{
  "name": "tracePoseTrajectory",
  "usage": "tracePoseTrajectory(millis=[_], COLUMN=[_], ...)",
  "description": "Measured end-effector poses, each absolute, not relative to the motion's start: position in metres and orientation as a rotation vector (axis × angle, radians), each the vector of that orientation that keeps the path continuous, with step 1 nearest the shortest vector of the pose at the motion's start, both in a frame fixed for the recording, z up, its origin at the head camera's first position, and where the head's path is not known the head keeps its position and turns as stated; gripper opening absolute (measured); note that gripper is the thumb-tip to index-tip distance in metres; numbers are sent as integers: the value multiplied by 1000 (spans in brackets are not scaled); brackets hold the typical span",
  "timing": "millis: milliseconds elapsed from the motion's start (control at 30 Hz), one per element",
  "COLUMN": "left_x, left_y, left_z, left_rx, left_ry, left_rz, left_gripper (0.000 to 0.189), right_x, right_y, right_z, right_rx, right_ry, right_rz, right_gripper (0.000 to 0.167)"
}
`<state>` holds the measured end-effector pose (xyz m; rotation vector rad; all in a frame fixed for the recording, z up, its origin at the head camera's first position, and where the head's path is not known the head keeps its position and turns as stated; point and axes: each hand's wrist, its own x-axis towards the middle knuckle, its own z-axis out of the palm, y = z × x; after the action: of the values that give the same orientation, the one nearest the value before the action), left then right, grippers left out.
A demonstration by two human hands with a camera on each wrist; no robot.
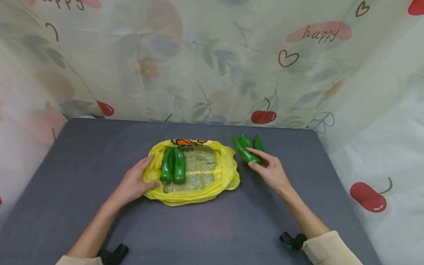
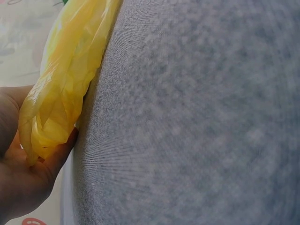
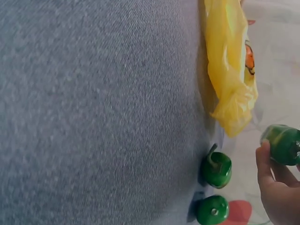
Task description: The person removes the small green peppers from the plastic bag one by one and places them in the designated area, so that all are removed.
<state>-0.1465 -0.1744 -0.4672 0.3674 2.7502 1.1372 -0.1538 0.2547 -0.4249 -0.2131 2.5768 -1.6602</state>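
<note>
A yellow plastic bag [image 1: 228, 167] lies wide open on the table, and two long green peppers [image 1: 179, 165] rest side by side in its left part. My left hand [image 1: 137, 180] holds the bag's left edge between thumb and fingers; the left wrist view shows the yellow plastic [image 2: 61, 93] bunched in that grip. Right of the bag, my right hand [image 1: 269, 169] pinches a green pepper [image 1: 244, 150] by its sides. In the right wrist view this pepper [image 3: 283, 144] is raised off the table. Two more green peppers [image 3: 218, 171] lie behind it on the table.
The dark grey table [image 1: 212, 235] ends at a far edge close behind the peppers. A pale printed cloth [image 1: 198, 73] hangs behind the table, with more cloth at both sides. Black straps [image 1: 293, 241] sit at the wrists.
</note>
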Motion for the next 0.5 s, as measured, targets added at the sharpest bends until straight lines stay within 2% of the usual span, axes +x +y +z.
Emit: tracePoseTrajectory(millis=[500], left_x=[-146], left_y=[-174], left_z=[-466], left_rx=[357], left_ry=[2749], left_rz=[1134], left_gripper=[94], right_x=[-159], right_y=[276], right_z=[-427], right_rx=[-138], right_ry=[2663], right_rz=[-1685], right_gripper=[46])
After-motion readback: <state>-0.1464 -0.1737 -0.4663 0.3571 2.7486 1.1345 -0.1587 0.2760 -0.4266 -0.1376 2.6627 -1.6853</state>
